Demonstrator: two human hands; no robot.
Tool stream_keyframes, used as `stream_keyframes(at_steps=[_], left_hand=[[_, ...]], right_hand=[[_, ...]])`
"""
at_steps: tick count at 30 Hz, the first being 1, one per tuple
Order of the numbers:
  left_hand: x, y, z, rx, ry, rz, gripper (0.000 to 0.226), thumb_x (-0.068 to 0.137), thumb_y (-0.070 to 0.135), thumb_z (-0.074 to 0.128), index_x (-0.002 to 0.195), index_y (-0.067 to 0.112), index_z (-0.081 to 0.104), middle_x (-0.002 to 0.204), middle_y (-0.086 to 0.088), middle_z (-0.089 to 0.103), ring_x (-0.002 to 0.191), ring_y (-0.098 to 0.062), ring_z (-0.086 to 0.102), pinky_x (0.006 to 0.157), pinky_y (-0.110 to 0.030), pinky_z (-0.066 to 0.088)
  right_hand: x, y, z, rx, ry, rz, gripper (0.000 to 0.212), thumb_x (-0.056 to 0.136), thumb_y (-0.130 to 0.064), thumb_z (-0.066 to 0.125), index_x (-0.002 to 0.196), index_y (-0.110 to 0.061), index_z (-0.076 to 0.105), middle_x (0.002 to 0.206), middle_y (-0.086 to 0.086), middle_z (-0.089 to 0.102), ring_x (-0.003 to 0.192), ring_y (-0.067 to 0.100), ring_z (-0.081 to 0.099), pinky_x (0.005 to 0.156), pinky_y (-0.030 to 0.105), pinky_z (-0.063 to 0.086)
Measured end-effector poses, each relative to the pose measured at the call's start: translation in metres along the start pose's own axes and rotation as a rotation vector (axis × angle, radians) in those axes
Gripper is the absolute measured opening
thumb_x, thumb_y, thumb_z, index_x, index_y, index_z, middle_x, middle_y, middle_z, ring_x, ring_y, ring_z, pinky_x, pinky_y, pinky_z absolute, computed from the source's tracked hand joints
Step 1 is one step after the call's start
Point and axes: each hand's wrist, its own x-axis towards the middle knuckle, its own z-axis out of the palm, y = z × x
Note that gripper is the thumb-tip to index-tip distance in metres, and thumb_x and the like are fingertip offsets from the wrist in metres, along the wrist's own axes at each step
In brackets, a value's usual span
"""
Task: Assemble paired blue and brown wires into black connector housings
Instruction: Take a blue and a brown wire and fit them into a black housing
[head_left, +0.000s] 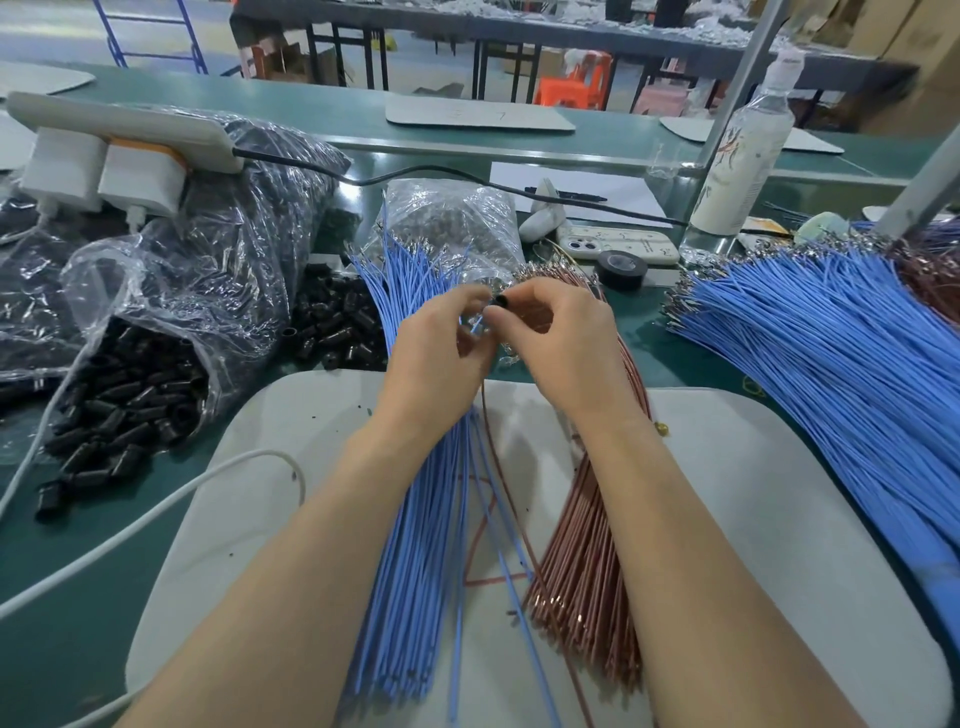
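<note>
A pale, smooth pad (779, 493) with round corners lies closest, on a green table (78, 597). Two bundles of thin, straight wires lie on the pad side by side: a blue bundle (405, 571) on the left and a shiny brown bundle (587, 597) on the right. A few loose wires lie between them. A white cable (208, 475) curves over the pad's left edge.

Two bare hands meet above the far ends of the bundles. The right hand (566, 343) pinches one housing (501, 301) between thumb and first finger. The housing is small, black and round like a tiny tube, with its open end facing the left hand. The left hand (436, 353) has its fingers curled, and they pinch the tip of a blue wire (511, 587) right beside the housing. The wire runs back under the hand and down the pad.

To the left, a crinkly clear bag (135, 384) spills many black housings onto the table, and a loose pile (337, 322) of them sits just past it. To the right lies a big blue heap (831, 364) of wires with small metal tips.

Farther back are one black tape roll (621, 267), one pale phone (618, 244) lying flat, one tall plastic bottle (743, 150) and one white power strip (119, 140) resting on dark bags.
</note>
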Motion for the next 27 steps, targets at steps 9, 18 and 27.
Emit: stream_keyframes(at_steps=[9,18,27], left_hand=[[0.009,-0.006,-0.016,-0.123,0.173,-0.029,0.012,0.088,0.016,0.065,0.098,0.022,0.065,0.079,0.021,0.061,0.070,0.005,0.057,0.065,-0.003,0.041],[0.014,-0.014,-0.011,-0.221,0.179,-0.161,0.020,0.088,0.020,0.065,0.108,0.019,0.062,0.087,0.011,0.062,0.082,-0.004,0.060,0.073,-0.009,0.044],[0.011,-0.010,-0.009,-0.179,0.155,-0.144,0.015,0.089,0.020,0.064,0.103,0.014,0.064,0.083,0.017,0.060,0.075,0.004,0.056,0.069,-0.004,0.041]], right_hand=[[0.019,0.024,-0.016,-0.039,-0.012,0.259,0.020,0.092,-0.008,0.053,0.092,-0.019,0.069,0.084,0.000,0.071,0.077,0.013,0.067,0.078,0.028,0.057],[0.036,0.020,0.037,-0.494,-0.215,0.113,0.028,0.090,-0.009,0.049,0.107,-0.020,0.069,0.113,0.003,0.066,0.105,0.025,0.058,0.084,0.032,0.046],[0.047,0.018,0.042,-0.669,-0.418,0.153,0.034,0.088,-0.003,0.049,0.118,-0.012,0.062,0.121,0.010,0.059,0.110,0.029,0.056,0.084,0.033,0.046]])
